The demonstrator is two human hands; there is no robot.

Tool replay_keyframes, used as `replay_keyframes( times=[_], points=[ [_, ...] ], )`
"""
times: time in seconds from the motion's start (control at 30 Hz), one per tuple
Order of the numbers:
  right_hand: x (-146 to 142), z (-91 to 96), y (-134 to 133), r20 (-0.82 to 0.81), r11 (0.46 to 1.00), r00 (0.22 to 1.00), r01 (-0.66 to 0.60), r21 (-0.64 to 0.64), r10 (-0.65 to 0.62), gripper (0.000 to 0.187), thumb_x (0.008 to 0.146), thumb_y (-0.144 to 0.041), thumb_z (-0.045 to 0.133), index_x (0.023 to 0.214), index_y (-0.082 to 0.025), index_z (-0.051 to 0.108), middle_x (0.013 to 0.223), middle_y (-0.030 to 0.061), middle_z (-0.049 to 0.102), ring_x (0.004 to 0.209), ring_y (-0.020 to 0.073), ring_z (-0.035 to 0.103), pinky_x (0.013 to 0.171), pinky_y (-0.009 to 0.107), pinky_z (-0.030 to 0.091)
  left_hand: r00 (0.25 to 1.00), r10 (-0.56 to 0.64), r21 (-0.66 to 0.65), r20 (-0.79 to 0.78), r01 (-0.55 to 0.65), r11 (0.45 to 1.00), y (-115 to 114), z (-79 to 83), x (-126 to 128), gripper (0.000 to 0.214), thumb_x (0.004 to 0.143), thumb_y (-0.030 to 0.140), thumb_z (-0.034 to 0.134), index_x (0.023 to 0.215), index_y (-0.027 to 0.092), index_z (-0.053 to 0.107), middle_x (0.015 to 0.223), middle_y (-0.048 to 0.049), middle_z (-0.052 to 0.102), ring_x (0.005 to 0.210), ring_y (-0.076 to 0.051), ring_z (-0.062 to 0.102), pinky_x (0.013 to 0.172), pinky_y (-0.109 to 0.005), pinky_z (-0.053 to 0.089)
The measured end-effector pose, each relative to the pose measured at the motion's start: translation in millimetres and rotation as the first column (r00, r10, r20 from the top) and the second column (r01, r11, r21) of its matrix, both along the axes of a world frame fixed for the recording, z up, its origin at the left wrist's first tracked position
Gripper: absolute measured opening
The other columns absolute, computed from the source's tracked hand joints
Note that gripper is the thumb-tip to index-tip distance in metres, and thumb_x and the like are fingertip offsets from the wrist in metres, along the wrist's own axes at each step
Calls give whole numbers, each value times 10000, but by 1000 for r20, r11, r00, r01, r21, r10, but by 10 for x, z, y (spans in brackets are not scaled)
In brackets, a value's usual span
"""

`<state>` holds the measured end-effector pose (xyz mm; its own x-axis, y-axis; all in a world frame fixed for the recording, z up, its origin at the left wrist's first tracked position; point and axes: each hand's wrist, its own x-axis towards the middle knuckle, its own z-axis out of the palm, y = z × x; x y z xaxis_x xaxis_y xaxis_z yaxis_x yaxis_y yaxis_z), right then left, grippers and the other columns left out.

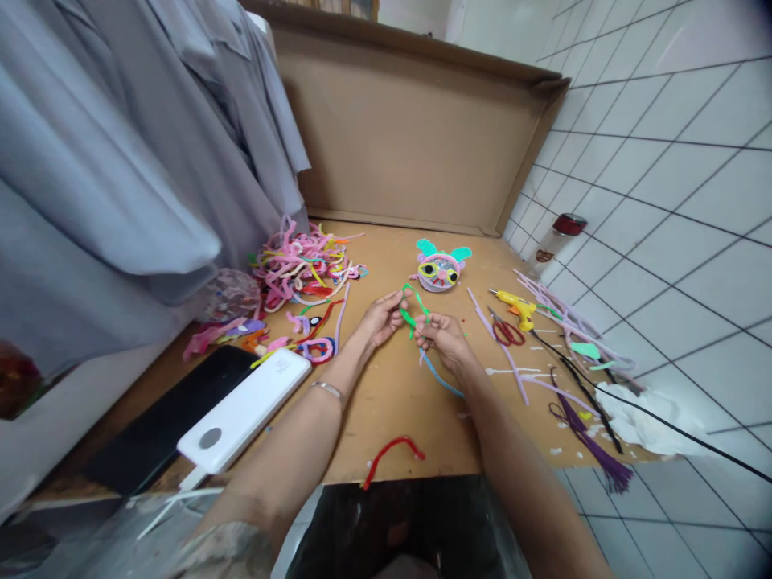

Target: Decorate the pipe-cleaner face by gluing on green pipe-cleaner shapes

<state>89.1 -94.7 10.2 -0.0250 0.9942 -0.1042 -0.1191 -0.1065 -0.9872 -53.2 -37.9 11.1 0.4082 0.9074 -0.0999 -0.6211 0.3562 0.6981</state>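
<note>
Pipe cleaner [408, 318] — between both hands [382, 321] [445, 338]

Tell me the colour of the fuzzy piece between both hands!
The fuzzy piece is green: head view.

Left hand [384, 318], one; right hand [445, 338], one. Glue gun [515, 306], one. Scissors [505, 330], one pair. Power bank [247, 408], one. Eared figure [443, 273], one. Lidded jar [558, 240], one. Purple tassel [597, 458], one. Piled pipe cleaners [298, 261]: uncountable from here.
</note>
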Motion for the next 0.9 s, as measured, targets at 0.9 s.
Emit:
replay_keyframes(
  times=[0.9],
  points=[
    [751,378,-24,478,806,667,345,481,-572,494,704,-437,642,1119,-170,633,748,32,646,639,176,582,574,283,448,999,39,59,33,-41,997,-20,-57,27,108,764,193,687,772,100,632,734,-38,650,568,-89,608,535,-187,472]
  ],
)
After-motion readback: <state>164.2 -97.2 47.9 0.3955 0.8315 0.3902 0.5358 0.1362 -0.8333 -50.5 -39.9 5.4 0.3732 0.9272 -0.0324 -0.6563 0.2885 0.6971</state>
